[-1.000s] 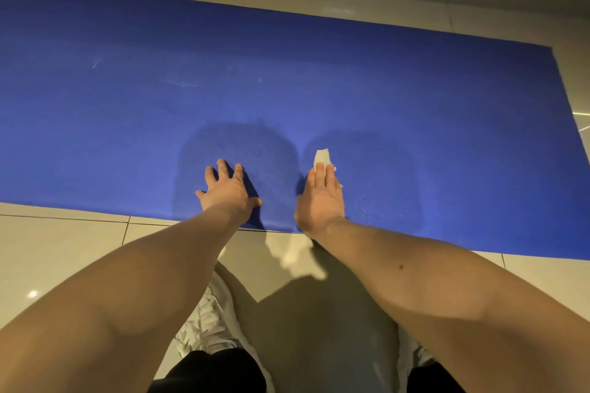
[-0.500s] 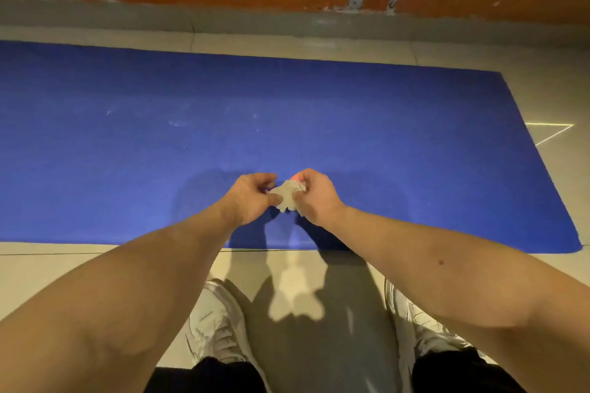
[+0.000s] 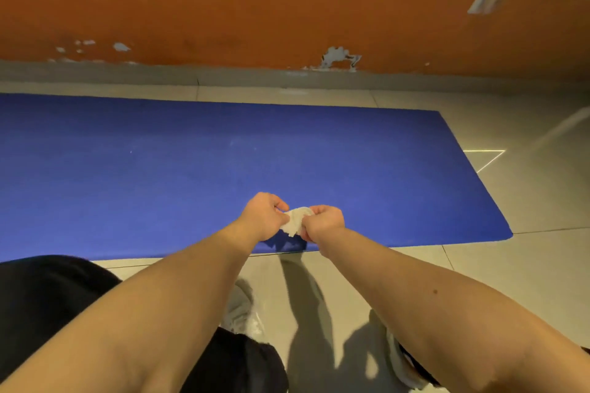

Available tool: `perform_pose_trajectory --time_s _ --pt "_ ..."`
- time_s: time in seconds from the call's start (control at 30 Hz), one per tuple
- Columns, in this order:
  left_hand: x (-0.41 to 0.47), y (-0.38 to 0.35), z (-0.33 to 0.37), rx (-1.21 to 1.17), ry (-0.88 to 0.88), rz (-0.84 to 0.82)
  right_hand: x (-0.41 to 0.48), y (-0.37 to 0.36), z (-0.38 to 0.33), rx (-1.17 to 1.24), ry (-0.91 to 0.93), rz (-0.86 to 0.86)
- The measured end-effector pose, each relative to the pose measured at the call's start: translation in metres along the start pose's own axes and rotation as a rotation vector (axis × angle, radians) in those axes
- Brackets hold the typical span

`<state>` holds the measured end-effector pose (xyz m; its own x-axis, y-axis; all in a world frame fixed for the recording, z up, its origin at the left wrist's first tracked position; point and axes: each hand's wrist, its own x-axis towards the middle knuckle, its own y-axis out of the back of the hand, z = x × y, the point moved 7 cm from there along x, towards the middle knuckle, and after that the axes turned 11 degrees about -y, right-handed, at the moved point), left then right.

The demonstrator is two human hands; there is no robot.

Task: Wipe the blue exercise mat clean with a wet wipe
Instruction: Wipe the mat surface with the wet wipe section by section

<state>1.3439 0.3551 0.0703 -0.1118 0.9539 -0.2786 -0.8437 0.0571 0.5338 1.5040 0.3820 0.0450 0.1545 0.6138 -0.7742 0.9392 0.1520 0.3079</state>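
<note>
Pale floor tiles [image 3: 526, 265] are seen below an orange wall [image 3: 255, 9] whose paint is chipped near its grey base. The blue exercise mat [image 3: 191, 185] is laid flat on them, parallel to the wall, with its right end in view and its left end cut off by the frame edge. Above the mat's near edge a crumpled white wet wipe [image 3: 295, 221] is pinched between the curled fingers of the left hand [image 3: 261, 217] and the right hand [image 3: 322, 222], while a light shoe [image 3: 242, 309] and black clothing [image 3: 48, 297] are seen beneath the forearms.
</note>
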Motion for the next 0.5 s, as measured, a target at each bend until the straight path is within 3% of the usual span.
perform_pose_trajectory --time_s 0.07,0.27,0.5 --pt "-0.009 0.009 0.003 0.035 -0.025 -0.001 -0.019 -0.008 0.009 0.209 -0.05 -0.08" --pt "-0.025 0.032 0.002 0.067 -0.064 0.03 -0.049 -0.044 0.022 0.408 -0.088 -0.278" --pt "-0.026 0.045 -0.007 0.2 -0.086 -0.01 -0.041 -0.059 0.036 0.38 -0.058 -0.165"
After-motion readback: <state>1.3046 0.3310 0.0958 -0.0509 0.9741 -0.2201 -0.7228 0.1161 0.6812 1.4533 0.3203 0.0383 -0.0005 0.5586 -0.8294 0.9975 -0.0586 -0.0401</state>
